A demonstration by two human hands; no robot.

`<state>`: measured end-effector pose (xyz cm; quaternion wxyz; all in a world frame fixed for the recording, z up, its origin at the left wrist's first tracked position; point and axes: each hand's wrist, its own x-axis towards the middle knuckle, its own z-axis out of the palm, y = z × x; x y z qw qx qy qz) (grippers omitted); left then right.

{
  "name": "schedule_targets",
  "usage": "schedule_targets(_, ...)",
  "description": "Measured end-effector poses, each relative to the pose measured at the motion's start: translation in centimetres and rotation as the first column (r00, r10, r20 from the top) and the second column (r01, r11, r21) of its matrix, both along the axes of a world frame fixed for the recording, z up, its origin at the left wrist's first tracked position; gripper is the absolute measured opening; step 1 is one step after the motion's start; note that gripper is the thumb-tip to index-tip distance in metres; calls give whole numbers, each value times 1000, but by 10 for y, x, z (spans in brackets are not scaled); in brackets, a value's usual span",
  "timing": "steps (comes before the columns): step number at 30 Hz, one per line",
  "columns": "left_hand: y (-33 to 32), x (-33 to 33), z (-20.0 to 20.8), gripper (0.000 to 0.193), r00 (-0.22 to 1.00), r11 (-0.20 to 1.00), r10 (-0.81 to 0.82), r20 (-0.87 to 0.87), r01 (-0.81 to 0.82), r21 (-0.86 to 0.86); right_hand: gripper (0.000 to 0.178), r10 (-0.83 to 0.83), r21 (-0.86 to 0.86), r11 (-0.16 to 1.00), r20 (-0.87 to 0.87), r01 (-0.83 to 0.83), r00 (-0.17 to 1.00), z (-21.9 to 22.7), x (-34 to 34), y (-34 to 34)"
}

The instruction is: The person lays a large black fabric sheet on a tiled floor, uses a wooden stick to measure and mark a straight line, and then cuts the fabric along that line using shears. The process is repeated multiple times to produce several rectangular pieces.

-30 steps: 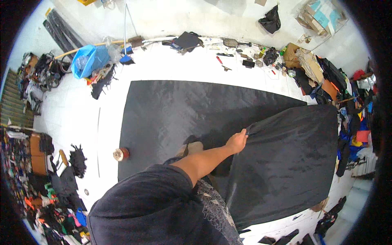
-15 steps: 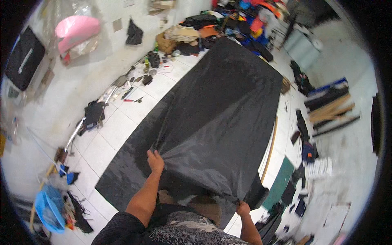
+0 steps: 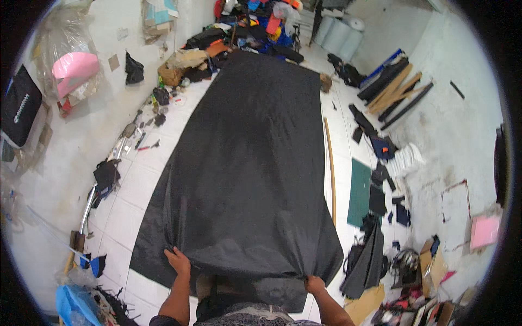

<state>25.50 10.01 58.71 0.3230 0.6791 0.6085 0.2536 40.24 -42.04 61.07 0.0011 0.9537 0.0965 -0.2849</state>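
A large sheet of black fabric (image 3: 250, 157) stretches away from me across the white tiled floor. My left hand (image 3: 178, 259) is closed on its near left part, with creases running out from the grip. At the near right, my right hand (image 3: 314, 283) pinches the same sheet, gathering the cloth at the fingers. Between the two hands the near edge is lifted and sags slightly in front of my legs. More black fabric lies on the floor beneath, showing at the left and right sides.
Right of the fabric lie a long wooden strip (image 3: 330, 168) and a green mat (image 3: 359, 193). Tools and scraps line the left wall, near a blue plastic bag (image 3: 73, 304). A heap of coloured cloth (image 3: 261, 27) fills the far end. Wooden slats (image 3: 394, 89) lean at the right wall.
Both hands, still gripping, have spread apart and the sheet is pulled smoother, with fewer diagonal creases. My view has turned, so the fabric now runs nearly straight ahead.
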Motion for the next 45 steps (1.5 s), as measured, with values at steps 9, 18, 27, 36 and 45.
schedule_targets(9,-87,-188,-23,55,993,991,-41,-106,54,122,26,-13,83,997,41,10,999,-32,-199,-87)
schedule_targets(18,-102,-262,-86,39,974,977,1,227,47,-206,11,-115,345,939,350,-13,930,-119,-296,-118)
schedule_targets(27,-126,-262,-363,65,826,473,417,379,158,-867,41,-142,267,962,344,48,928,-366,-250,-167)
schedule_targets(36,35,-227,-574,48,754,652,331,567,252,-715,48,-42,346,928,462,-136,886,-505,-182,-154)
schedule_targets(45,4,-202,-586,80,700,718,491,519,12,-696,33,-65,-126,988,169,87,983,-523,-177,-198)
